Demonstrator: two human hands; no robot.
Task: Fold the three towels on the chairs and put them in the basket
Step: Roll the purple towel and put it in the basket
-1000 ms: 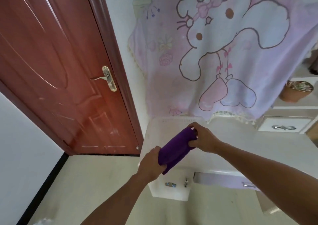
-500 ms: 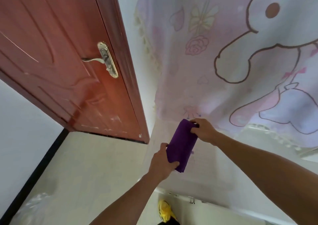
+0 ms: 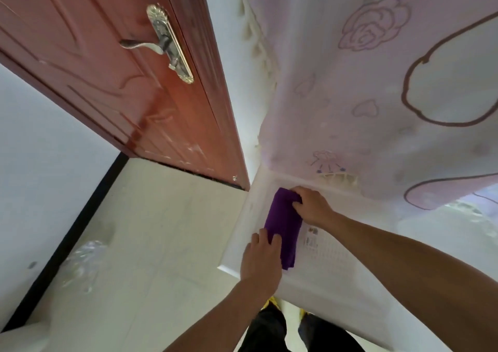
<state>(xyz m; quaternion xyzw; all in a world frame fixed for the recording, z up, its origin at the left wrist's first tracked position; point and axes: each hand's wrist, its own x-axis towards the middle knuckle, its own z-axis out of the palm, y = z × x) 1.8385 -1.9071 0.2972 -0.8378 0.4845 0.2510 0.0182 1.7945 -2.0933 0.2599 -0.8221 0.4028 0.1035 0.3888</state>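
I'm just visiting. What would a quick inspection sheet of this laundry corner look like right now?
Surface: white basket, perforated bottom, label inside.
Job's things: folded purple towel low inside the basket; other towels not in view.
Clutter: crumpled clear plastic on the tiled floor.
Hands: left hand grips the towel's near end, right hand its far end.
Cables: nothing seen.
Surroundings: red-brown door, pink cartoon blanket hanging behind the basket.

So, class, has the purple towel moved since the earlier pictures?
Yes. Against the white basket, the purple towel has gone from above its rim down inside, along the left wall.
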